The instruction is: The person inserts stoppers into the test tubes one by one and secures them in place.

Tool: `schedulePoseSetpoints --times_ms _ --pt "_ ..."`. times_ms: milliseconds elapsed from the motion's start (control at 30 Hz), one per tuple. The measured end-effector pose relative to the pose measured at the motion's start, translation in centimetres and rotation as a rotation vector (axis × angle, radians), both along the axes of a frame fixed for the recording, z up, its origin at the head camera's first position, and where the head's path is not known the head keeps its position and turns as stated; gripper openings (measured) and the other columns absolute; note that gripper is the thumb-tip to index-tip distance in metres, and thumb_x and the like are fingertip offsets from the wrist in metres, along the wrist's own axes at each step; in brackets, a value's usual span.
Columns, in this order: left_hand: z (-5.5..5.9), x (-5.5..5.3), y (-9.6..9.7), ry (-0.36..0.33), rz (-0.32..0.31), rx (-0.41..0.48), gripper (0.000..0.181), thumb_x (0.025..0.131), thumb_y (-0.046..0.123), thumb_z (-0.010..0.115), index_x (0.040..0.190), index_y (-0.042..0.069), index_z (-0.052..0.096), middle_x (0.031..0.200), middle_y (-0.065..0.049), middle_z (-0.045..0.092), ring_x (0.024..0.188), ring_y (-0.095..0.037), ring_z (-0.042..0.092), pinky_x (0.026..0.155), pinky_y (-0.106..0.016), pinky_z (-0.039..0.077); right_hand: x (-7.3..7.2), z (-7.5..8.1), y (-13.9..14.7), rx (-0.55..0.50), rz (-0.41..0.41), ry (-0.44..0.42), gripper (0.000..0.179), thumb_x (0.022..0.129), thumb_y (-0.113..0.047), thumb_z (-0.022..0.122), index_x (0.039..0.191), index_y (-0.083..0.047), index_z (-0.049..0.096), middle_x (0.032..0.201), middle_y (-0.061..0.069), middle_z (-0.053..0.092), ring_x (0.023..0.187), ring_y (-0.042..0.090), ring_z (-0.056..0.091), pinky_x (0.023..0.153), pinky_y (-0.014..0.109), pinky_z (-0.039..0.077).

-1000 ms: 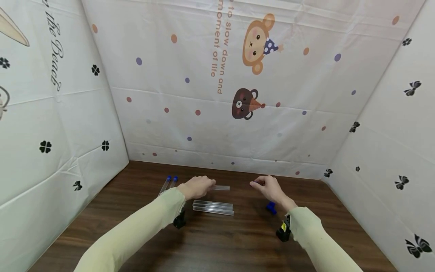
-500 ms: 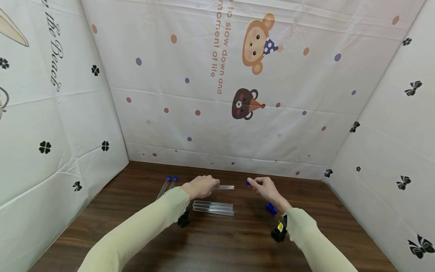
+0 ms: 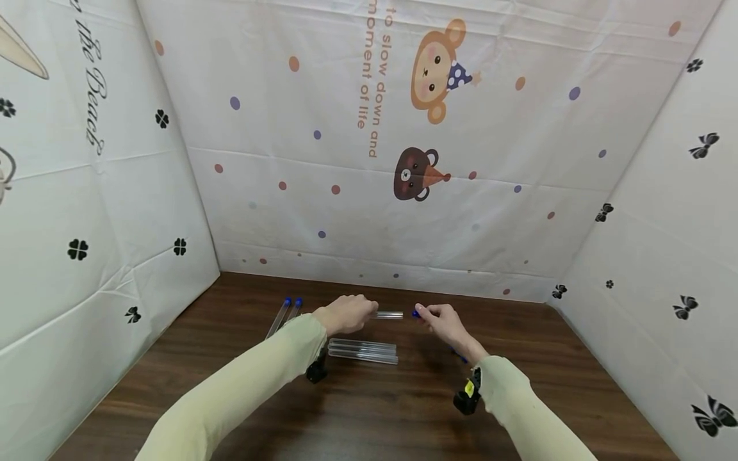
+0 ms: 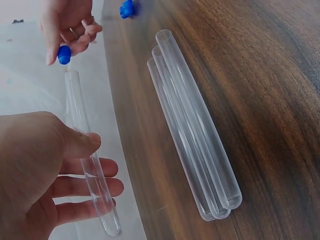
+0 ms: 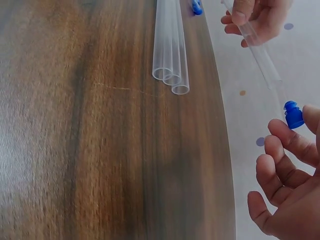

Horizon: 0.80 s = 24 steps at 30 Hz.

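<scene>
My left hand (image 3: 348, 314) grips a clear test tube (image 4: 75, 97) between thumb and fingers, its open end pointing toward my right hand (image 3: 444, 323). A ribbed blue stopper (image 5: 294, 116) is pinched between the right thumb and index finger. Its narrower plug end faces the tube's mouth, with a small gap between them in the right wrist view. Both hands are raised above the table's far part. Three more clear tubes (image 4: 192, 130) lie side by side on the wood, in front of the left hand.
Two tubes with blue stoppers (image 3: 287, 301) lie at the back left, partly hidden by the left sleeve. Loose blue stoppers (image 3: 463, 358) sit beneath the right wrist, mostly covered. Printed white cloth walls (image 3: 346, 211) enclose the brown wooden table (image 3: 398, 410) at the back and sides.
The left hand has moved right with the tube, whose open end shows further out. The right hand has come left with the stopper, narrowing the gap between them.
</scene>
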<state>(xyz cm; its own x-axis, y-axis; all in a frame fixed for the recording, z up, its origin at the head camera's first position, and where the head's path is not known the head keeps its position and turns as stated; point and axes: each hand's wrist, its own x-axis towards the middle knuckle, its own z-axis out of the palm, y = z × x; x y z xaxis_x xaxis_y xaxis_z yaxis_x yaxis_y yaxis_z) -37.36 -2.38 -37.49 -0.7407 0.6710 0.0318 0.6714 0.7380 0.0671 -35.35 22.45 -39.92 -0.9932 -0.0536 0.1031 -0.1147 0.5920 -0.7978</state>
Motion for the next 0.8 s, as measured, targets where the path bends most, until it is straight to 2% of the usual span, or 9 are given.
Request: schedulePoseSetpoints --times_ms 133,267,400,667,800 --pt "0.0 0.0 0.0 -0.003 -0.008 0.005 0.015 0.095 0.009 0.059 0.109 0.009 0.065 0.091 -0.001 0.068 0.065 -0.008 0.052 0.056 -0.022 0.043 0.0 -0.3 -0.4 -0.004 -0.006 -0.005 0.048 0.099 -0.037 0.053 0.089 0.008 0.068 0.085 0.017 0.068 0.068 0.019 0.058 0.063 0.026 0.048" --pt "0.1 0.1 0.1 -0.01 -0.004 0.004 0.014 0.095 0.009 0.059 0.108 0.01 0.065 0.088 0.0 0.067 0.064 -0.008 0.05 0.055 -0.022 0.042 0.0 -0.3 -0.8 0.002 -0.004 -0.002 0.048 0.099 -0.037 0.052 0.088 0.008 0.068 0.087 0.017 0.069 0.069 0.019 0.059 0.061 0.025 0.045" --pt "0.1 0.1 0.2 -0.016 0.007 -0.002 0.016 0.095 0.009 0.06 0.11 0.01 0.065 0.089 -0.001 0.068 0.064 -0.008 0.052 0.056 -0.022 0.044 0.1 -0.3 -1.1 0.002 0.002 -0.003 0.048 0.099 -0.036 0.052 0.086 0.008 0.067 0.083 0.016 0.068 0.068 0.019 0.058 0.059 0.023 0.041" --pt "0.0 0.2 0.4 -0.01 0.007 -0.009 0.017 0.096 0.011 0.058 0.112 0.011 0.065 0.092 -0.001 0.069 0.066 -0.008 0.054 0.059 -0.023 0.048 0.1 -0.4 -1.5 0.007 0.025 -0.002 0.047 0.1 -0.034 0.051 0.087 0.008 0.067 0.082 0.015 0.066 0.066 0.016 0.055 0.06 0.022 0.04" --pt "-0.2 0.1 0.5 -0.021 0.01 -0.002 0.017 0.096 0.011 0.058 0.112 0.01 0.065 0.09 0.0 0.068 0.065 -0.008 0.054 0.059 -0.023 0.048 0.2 -0.5 -1.7 0.026 0.027 0.005 0.046 0.1 -0.035 0.052 0.087 0.007 0.066 0.072 0.01 0.061 0.062 0.012 0.049 0.058 0.023 0.036"
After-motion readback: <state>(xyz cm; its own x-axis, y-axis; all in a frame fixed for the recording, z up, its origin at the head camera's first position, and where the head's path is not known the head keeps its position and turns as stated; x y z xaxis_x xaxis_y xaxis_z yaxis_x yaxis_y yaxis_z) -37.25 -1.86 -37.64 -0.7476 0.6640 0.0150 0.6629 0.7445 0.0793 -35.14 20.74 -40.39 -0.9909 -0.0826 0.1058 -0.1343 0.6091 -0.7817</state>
